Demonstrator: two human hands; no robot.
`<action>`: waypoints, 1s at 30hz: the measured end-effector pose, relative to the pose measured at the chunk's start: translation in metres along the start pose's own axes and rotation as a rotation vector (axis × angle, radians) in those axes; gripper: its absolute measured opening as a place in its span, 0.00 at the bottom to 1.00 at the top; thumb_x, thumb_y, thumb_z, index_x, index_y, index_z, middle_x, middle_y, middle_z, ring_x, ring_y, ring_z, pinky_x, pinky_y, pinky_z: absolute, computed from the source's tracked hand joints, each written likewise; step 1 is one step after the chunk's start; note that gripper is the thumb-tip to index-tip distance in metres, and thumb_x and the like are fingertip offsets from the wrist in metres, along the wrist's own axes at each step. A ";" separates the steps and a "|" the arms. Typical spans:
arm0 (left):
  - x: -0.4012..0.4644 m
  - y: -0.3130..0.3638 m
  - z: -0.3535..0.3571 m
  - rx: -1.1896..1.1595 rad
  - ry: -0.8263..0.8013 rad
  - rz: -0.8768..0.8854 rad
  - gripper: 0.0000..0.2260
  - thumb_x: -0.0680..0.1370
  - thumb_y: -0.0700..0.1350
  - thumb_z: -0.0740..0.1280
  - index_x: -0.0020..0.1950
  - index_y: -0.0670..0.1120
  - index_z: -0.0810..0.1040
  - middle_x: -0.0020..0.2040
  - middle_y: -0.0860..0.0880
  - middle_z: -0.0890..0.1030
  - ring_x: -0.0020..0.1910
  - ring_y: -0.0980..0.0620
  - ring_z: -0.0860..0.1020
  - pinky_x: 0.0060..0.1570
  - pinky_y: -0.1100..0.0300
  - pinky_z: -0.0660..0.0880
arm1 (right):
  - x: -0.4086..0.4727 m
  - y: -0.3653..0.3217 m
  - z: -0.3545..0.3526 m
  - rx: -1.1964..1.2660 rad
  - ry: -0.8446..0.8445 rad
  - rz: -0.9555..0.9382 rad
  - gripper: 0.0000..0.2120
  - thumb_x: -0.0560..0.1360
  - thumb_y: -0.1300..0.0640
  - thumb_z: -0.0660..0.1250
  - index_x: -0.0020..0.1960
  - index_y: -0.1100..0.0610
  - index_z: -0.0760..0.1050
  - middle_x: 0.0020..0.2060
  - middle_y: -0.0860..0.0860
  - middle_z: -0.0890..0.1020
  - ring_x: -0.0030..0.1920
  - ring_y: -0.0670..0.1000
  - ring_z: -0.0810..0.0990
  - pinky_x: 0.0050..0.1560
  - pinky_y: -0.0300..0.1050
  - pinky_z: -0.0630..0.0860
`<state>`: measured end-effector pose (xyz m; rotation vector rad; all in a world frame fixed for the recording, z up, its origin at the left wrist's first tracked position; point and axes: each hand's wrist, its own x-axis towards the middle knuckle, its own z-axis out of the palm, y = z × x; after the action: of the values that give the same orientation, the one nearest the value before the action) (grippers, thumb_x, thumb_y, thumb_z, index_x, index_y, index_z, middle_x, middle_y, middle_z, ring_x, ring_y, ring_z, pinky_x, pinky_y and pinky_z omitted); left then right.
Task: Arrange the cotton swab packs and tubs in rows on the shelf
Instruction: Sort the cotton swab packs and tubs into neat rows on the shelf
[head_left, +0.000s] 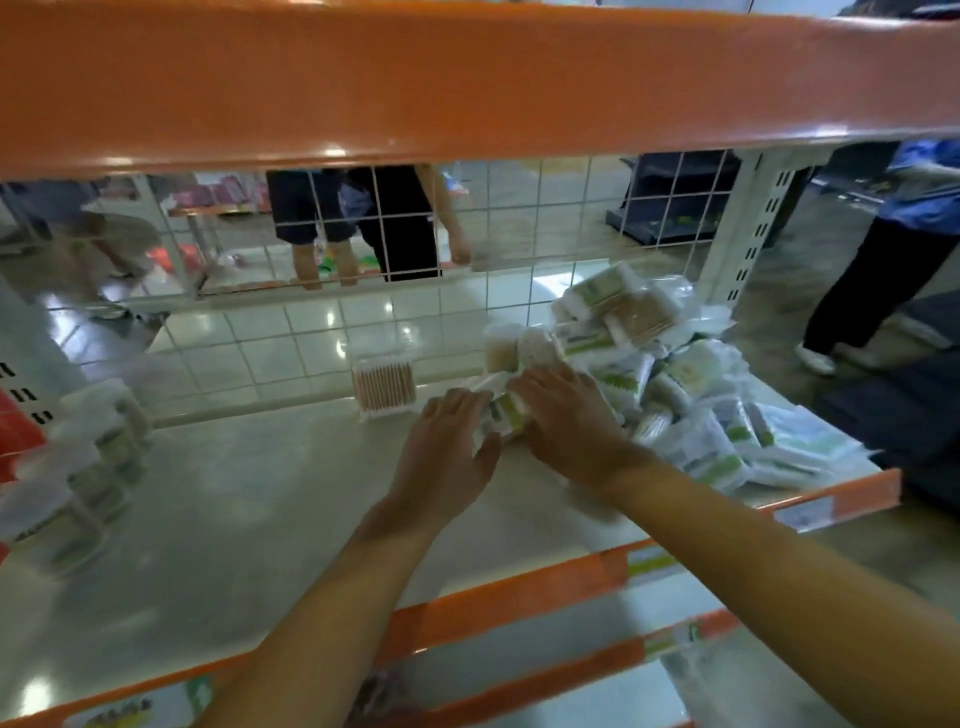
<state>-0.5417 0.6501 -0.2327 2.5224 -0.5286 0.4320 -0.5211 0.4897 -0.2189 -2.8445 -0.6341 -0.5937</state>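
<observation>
On the pale shelf (218, 519), a loose heap of cotton swab packs (717, 415) in white and green wrappers fills the right side. My left hand (447, 457) and my right hand (566, 421) lie together over one white-green pack (506, 413) at the heap's left edge, fingers curved around it. A clear flat box of swabs (384, 387) stands alone just behind my left hand. Two round tubs (511, 347) stand at the back of the heap. A row of clear tubs (88, 467) lines the shelf's left end, blurred.
A white wire grid (363, 291) closes the shelf's back; people's legs show through it. An orange beam (467, 83) hangs overhead. The orange front lip (519, 592) edges the shelf, with another shelf below. A person stands at the right.
</observation>
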 end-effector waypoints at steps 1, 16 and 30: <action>0.004 0.004 0.003 -0.009 0.005 -0.004 0.20 0.73 0.47 0.62 0.62 0.39 0.74 0.57 0.42 0.77 0.56 0.41 0.74 0.54 0.51 0.71 | 0.007 0.007 0.000 -0.053 0.002 0.005 0.17 0.71 0.59 0.62 0.59 0.59 0.75 0.56 0.57 0.78 0.58 0.62 0.74 0.55 0.56 0.70; -0.011 0.010 0.024 0.025 -0.079 -0.058 0.19 0.76 0.43 0.64 0.66 0.42 0.71 0.64 0.45 0.73 0.62 0.46 0.70 0.59 0.56 0.66 | 0.027 0.028 0.011 -0.257 -0.311 0.062 0.18 0.76 0.54 0.59 0.65 0.56 0.67 0.69 0.59 0.64 0.73 0.61 0.51 0.65 0.72 0.38; -0.010 0.010 0.032 -0.033 -0.097 -0.055 0.20 0.77 0.43 0.64 0.68 0.44 0.70 0.65 0.46 0.72 0.63 0.46 0.70 0.57 0.60 0.65 | 0.013 0.036 -0.009 -0.209 -0.234 0.095 0.20 0.75 0.60 0.60 0.66 0.51 0.69 0.62 0.52 0.72 0.67 0.56 0.62 0.67 0.71 0.42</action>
<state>-0.5491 0.6274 -0.2580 2.5295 -0.4975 0.2790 -0.4976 0.4606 -0.2083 -3.1504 -0.4926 -0.3320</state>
